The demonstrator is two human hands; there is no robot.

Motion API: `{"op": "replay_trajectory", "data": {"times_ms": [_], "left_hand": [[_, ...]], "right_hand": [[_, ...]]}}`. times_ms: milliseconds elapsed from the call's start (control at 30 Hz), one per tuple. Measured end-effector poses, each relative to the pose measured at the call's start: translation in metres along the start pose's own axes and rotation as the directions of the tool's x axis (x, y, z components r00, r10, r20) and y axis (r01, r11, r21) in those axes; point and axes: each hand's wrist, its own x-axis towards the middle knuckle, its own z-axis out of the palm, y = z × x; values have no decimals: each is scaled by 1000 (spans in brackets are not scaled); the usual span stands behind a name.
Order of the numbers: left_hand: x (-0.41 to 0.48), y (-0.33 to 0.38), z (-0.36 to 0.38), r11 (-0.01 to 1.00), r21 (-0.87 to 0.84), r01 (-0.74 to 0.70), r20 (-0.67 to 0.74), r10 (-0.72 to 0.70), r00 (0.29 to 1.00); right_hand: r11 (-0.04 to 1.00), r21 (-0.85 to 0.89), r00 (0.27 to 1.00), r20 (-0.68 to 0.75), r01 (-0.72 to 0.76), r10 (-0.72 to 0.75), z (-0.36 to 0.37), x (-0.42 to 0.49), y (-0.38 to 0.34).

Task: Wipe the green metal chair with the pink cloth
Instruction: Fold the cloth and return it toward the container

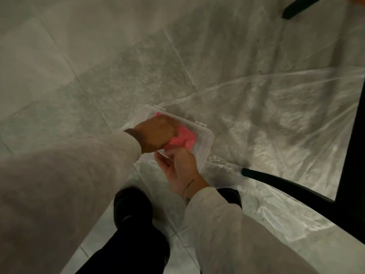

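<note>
The pink cloth (185,138) lies crumpled inside a clear plastic box (207,144) on the floor. My left hand (156,133) reaches into the box from the left, and its fingers close on the cloth. My right hand (180,171) grips the box's near rim from below. At the right stands part of the chair (286,187), a thin curved leg and an upright bar. It looks almost black in the dim light, and its seat and back are out of view.
A wrinkled clear plastic sheet (266,107) covers the grey tiled floor (49,62) under the box and chair. Another dark leg (298,6) shows at the top right. My dark trouser legs (134,214) are at the bottom centre.
</note>
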Motion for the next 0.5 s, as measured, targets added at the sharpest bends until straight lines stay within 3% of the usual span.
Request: {"op": "replay_trajectory", "data": {"times_ms": [67, 133, 167, 200, 233, 300, 367, 433, 500], "left_hand": [[-11, 3, -1, 999, -32, 17, -48, -18, 999], [-25, 7, -3, 998, -52, -22, -221, 10, 975], [-33, 11, -5, 996, -79, -29, -317, 2, 949], [-41, 13, -5, 991, -131, 8, -393, -59, 918], [-49, 14, -3, 977, -196, 79, -452, -161, 877], [-65, 15, 3, 895, -376, 239, -529, -419, 738], [-81, 14, 11, 744, -565, 356, -494, -651, 577], [-89, 9, 19, 599, -682, 420, -380, -780, 497], [-93, 3, 27, 493, -757, 429, -253, -826, 503]], "right_hand": [[999, -48, 1000, 3, -14, 14, -2, -1, 0], [989, -145, 1000, -21, 10, -13, -3, -7, -2], [960, -267, 994, -42, 84, -98, -6, -10, -4], [869, -454, 968, -53, 197, -247, -10, -15, -6], [687, -656, 901, -24, 312, -432, -16, -19, -10], [318, -857, 705, 72, 406, -705, -29, -28, -19], [260, -892, 605, 19, 369, -796, -40, -36, -30], [325, -902, 644, -72, 285, -762, -52, -33, -40], [317, -933, 753, -82, 172, -652, -59, -28, -44]]}}
